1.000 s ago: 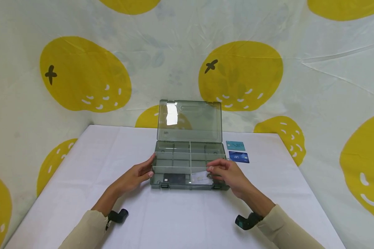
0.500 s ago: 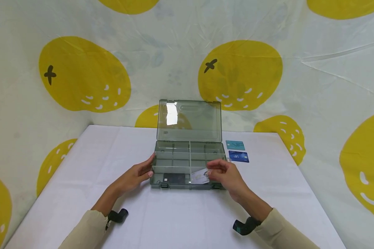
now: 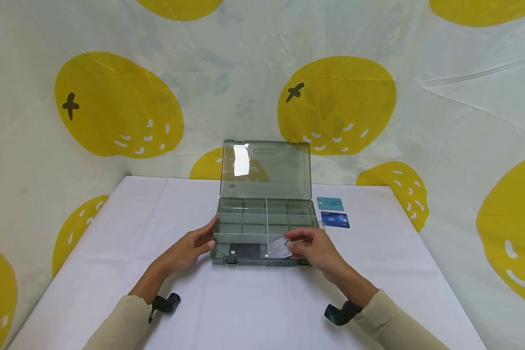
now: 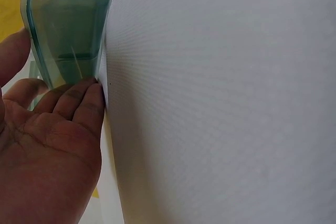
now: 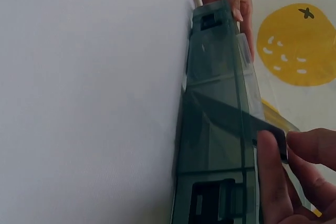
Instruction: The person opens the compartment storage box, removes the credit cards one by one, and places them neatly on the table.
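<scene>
A smoky, see-through divided storage box [image 3: 262, 263] stands on the table with its lid [image 3: 284, 170] raised. My left hand [image 3: 191, 249] rests against its left side; in the left wrist view the fingers [image 4: 73, 100] lie along the wall, the thumb near the rim. At the front right compartment my right hand [image 3: 317, 247] pinches the right end of a whitish card [image 3: 277, 248] between thumb and fingers. The right wrist view shows that card [image 5: 236, 116] slanting, its far end down inside the box, its held end above the rim. A black card [image 3: 246, 250] lies in the front left compartment.
Right of the box a teal card [image 3: 330, 204] and a blue card [image 3: 335, 219] lie on the white tablecloth [image 3: 262, 311]. Clear dividers [image 3: 241, 238] split the box into several compartments. Behind the table hangs a cloth [image 3: 227, 87] printed with yellow fruit.
My right hand has shifted a little left, and the right end of the whitish card has tilted up in its fingers. The left hand and the box have stayed put.
</scene>
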`<state>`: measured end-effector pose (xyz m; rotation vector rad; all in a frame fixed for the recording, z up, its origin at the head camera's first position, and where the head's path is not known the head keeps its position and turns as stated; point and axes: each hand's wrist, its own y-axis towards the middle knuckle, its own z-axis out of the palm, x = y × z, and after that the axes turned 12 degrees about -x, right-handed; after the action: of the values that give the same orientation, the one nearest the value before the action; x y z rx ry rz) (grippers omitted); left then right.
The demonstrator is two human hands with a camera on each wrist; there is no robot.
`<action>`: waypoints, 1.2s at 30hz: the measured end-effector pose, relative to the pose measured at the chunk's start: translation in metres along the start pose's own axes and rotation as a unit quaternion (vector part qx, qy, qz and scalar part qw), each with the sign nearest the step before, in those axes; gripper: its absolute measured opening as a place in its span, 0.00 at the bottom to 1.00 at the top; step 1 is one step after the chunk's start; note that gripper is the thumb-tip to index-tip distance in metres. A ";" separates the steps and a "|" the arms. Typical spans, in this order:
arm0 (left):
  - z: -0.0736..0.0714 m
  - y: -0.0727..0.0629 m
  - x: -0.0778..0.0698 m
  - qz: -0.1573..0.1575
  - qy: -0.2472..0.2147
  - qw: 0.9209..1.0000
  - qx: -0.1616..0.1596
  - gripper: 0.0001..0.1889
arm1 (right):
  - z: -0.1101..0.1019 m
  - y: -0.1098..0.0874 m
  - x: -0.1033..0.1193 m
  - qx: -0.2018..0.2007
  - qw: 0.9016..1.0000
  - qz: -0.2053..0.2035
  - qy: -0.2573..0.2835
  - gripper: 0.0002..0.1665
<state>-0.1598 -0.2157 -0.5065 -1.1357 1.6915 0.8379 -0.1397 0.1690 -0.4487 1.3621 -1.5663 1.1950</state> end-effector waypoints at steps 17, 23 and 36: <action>0.000 -0.001 0.000 0.002 0.000 1.000 0.000 0.41 | -0.043 0.003 -0.001 -0.019 1.000 -0.014 -0.011 0.18; 0.000 0.000 0.000 0.003 0.000 1.000 0.000 0.41 | -0.066 0.006 0.000 -0.030 0.999 -0.022 -0.008 0.21; 0.001 0.000 0.000 0.003 0.001 1.000 0.000 0.41 | -0.117 0.021 -0.019 -0.076 0.997 0.009 0.020 0.26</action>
<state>-0.1591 -0.2150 -0.5067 -1.1321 1.6977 0.8399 -0.1631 0.2863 -0.4347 1.2201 -1.6101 1.0833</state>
